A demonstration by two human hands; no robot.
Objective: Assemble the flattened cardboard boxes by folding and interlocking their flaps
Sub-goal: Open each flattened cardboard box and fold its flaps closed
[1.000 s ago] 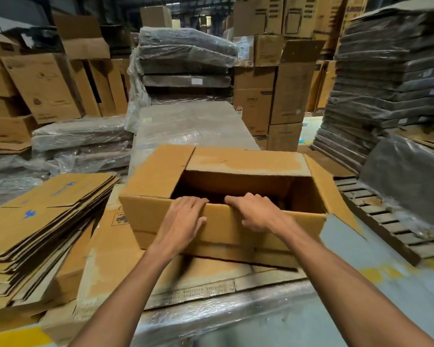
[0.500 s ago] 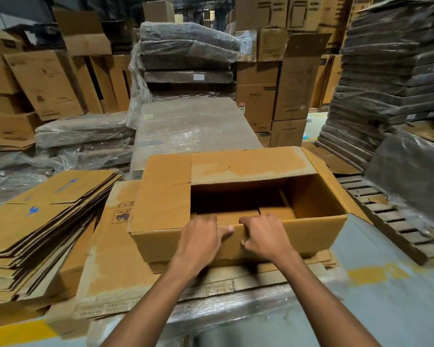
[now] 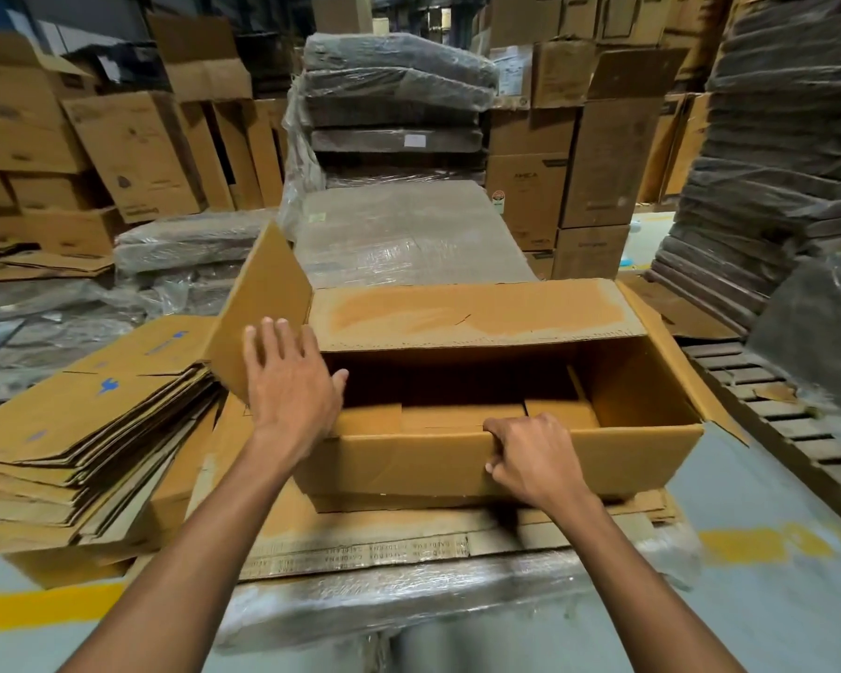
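The box point(image 3: 457, 459) stands open directly in front of both hands, on a plastic-wrapped stack point(image 3: 409, 599) of flat cardboard that serves as the surface. The right hand point(image 3: 530, 459) curls over its near wall, apparently to steady it. The left hand point(image 3: 290, 381), fingers straight and grasping nothing, presses the raised side flap point(image 3: 263, 308), likely to fold it. A pile of flattened boxes point(image 3: 83, 415) waits left of the left hand.
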